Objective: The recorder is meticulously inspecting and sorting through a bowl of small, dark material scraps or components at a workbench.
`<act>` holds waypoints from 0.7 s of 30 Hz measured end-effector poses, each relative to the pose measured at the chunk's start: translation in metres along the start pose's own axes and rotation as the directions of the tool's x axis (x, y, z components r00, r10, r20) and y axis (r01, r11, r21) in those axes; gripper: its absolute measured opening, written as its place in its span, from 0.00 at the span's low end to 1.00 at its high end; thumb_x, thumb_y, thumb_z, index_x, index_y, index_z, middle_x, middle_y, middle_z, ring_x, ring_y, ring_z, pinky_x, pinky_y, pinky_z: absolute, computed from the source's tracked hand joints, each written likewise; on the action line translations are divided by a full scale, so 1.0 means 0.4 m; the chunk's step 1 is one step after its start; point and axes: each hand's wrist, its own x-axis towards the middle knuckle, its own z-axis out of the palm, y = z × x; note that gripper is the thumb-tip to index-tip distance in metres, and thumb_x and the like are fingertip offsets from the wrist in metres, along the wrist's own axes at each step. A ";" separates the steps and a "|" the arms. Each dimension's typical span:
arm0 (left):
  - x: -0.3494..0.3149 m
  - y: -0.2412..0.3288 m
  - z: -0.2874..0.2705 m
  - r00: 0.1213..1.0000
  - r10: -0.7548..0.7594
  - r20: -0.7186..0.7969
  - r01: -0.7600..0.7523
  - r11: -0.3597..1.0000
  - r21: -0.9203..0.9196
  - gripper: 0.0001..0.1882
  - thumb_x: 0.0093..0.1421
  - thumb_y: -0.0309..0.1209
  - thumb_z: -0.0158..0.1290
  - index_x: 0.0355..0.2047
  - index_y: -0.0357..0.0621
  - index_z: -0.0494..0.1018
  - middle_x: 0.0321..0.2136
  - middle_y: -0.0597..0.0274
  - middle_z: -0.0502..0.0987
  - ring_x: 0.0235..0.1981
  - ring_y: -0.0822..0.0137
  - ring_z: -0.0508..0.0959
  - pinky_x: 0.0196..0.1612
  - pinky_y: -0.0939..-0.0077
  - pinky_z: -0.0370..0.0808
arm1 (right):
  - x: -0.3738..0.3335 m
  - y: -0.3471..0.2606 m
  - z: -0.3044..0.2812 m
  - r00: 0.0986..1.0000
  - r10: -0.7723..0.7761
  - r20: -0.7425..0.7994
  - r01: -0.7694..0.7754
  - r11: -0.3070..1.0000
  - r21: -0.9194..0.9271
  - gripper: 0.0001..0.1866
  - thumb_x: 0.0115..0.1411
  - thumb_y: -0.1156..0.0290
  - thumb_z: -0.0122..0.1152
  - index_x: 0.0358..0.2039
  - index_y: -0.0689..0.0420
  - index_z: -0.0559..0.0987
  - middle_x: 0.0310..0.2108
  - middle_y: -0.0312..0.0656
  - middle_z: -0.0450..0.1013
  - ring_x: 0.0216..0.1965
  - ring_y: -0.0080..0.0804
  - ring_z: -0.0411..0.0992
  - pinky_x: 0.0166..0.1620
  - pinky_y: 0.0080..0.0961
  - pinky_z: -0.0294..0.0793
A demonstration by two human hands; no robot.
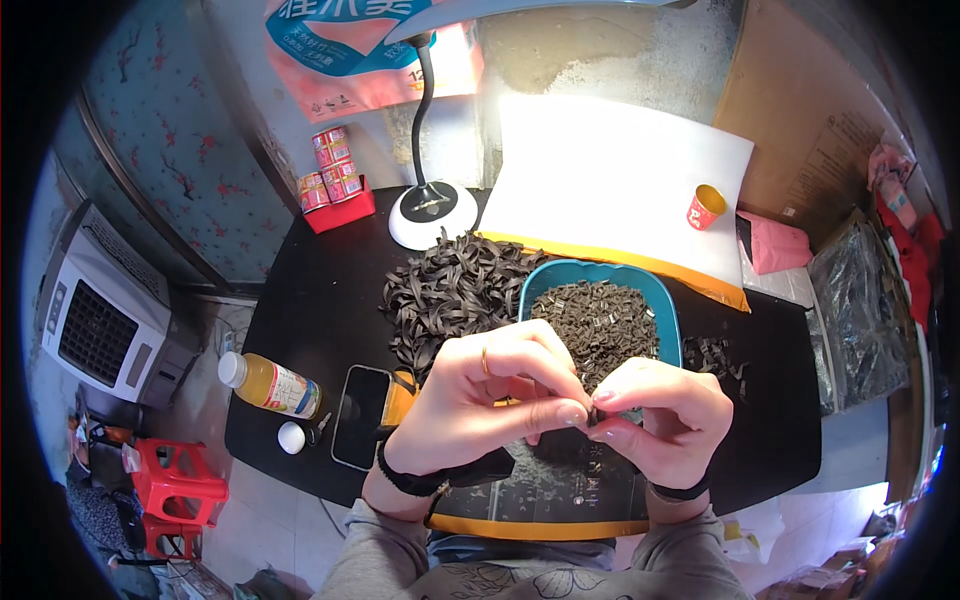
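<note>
My left hand (505,390) and my right hand (668,415) meet fingertip to fingertip over the near edge of the table. Both are closed in a pinch around a small dark piece (591,413), mostly covered by the fingers; its exact kind is too small to make out. Just beyond the hands stands a teal basin (672,325) filled with many small dark pieces, some with shiny bits. To its left lies a tangled heap of black flat straps (450,290). A few loose dark pieces (715,360) are scattered right of the basin.
On the black table (290,330) are a white-based lamp (433,215), a phone (362,415), a juice bottle (270,385), a red box of small packs (338,205) and a white sheet (610,170) with a paper cup (706,206). Red stools (178,480) stand at left.
</note>
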 end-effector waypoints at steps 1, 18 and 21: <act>0.001 0.001 0.004 0.998 -0.049 -0.027 0.047 0.997 -0.065 0.09 0.45 0.20 0.63 0.26 0.33 0.74 0.26 0.56 0.71 0.23 0.74 0.70 0.22 0.86 0.67 | 0.002 0.000 -0.002 1.000 -0.022 0.007 0.022 0.999 -0.030 0.13 0.45 0.85 0.66 0.34 0.66 0.77 0.28 0.47 0.76 0.29 0.32 0.76 0.33 0.21 0.75; 0.001 -0.015 -0.006 0.997 0.059 0.048 -0.054 0.994 -0.099 0.12 0.46 0.17 0.61 0.32 0.38 0.74 0.32 0.63 0.72 0.31 0.77 0.73 0.32 0.83 0.73 | -0.003 0.015 0.002 0.999 0.023 0.036 -0.023 1.000 -0.015 0.15 0.43 0.86 0.64 0.34 0.64 0.78 0.29 0.45 0.77 0.29 0.28 0.77 0.33 0.19 0.75; 0.012 -0.003 -0.017 0.973 0.205 0.107 -0.225 0.944 0.242 0.15 0.46 0.19 0.62 0.36 0.42 0.77 0.34 0.62 0.70 0.30 0.76 0.73 0.30 0.83 0.74 | -0.005 0.007 0.001 0.999 0.041 0.022 -0.041 0.999 0.002 0.15 0.43 0.86 0.64 0.34 0.64 0.78 0.29 0.44 0.77 0.30 0.26 0.77 0.34 0.18 0.75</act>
